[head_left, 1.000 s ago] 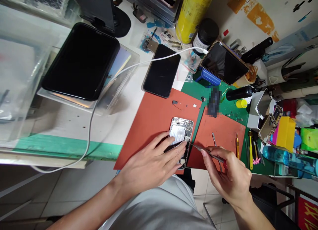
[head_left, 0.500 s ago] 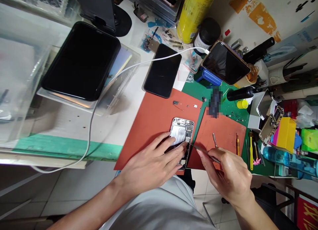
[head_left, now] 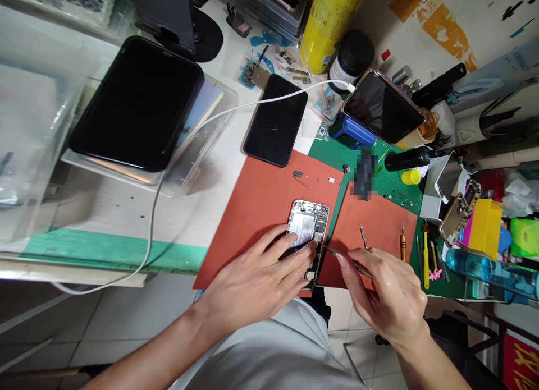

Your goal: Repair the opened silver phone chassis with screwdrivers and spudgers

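My left hand [head_left: 252, 280] lies flat across the lower half of the opened phone [head_left: 307, 221], whose long axis runs straight away from me on the red mat [head_left: 269, 199], while my right hand [head_left: 389, 294], apart from it, pinches a slim metal pick [head_left: 351, 262] with its tip just beside the phone's right edge.

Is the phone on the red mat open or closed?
Open: the phone shows its insides, a silver battery and a circuit board, with the left hand resting on it.

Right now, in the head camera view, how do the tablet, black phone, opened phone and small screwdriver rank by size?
Largest first: the tablet, then the black phone and the opened phone, too alike to rank, then the small screwdriver.
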A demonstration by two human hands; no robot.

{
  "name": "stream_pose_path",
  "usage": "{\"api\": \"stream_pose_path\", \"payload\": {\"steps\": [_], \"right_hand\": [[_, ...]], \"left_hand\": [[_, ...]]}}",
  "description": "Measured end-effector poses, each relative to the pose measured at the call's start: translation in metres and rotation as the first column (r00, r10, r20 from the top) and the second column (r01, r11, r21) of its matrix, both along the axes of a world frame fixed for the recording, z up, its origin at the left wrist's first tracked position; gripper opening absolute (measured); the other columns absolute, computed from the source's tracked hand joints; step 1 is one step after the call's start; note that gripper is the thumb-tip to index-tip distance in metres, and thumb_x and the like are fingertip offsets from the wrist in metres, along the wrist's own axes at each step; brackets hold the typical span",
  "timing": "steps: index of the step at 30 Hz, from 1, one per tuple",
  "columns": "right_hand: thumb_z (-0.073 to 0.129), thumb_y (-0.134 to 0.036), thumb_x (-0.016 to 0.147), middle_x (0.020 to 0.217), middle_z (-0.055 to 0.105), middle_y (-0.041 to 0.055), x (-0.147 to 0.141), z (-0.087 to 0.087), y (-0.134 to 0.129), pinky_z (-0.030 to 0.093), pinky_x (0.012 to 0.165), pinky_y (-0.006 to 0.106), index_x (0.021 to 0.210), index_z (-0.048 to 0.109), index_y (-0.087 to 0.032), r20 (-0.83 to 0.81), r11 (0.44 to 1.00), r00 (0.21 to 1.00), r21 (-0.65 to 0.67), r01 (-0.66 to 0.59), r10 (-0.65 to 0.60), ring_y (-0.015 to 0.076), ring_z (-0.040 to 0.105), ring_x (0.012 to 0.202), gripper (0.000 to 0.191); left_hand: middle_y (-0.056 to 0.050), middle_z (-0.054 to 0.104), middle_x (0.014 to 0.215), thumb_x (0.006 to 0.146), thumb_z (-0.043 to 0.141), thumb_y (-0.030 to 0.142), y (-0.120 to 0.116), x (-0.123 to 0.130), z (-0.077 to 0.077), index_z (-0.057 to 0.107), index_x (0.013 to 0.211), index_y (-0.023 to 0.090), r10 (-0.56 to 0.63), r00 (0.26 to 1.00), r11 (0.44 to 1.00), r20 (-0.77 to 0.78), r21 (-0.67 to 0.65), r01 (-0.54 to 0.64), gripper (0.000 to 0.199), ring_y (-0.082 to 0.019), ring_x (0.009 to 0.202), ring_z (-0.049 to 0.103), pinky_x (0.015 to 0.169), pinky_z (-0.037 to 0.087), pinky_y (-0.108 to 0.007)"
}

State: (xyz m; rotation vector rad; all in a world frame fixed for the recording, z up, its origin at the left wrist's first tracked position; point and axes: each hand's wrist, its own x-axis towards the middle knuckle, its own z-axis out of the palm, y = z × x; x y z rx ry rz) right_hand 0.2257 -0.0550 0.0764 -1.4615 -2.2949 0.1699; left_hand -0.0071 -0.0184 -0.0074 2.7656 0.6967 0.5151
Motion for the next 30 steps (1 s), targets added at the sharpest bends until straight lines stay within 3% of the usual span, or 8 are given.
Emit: {"api": "stream_pose_path", "payload": {"steps": [30], "right_hand": [[0.075, -0.004, 0.097, 0.071, 0.061, -0.0011, 0.0020, -0.0006, 0.0036, 0.043, 0.058, 0.029, 0.103, 0.064, -0.015, 0.013, 1.000, 1.000, -0.010, 0.011, -0.010, 0.0122, 0.050, 0.060, 0.017]], "left_hand": [[-0.003, 0.071, 0.145, 0.111, 0.056, 0.041, -0.0001, 0.0000, 0.0012, 0.076, 0.133, 0.016, 0.000, 1.000, 1.000, -0.002, -0.006, 0.000, 0.039, -0.032, 0.131, 0.055, 0.122, 0.037, -0.055]]}}
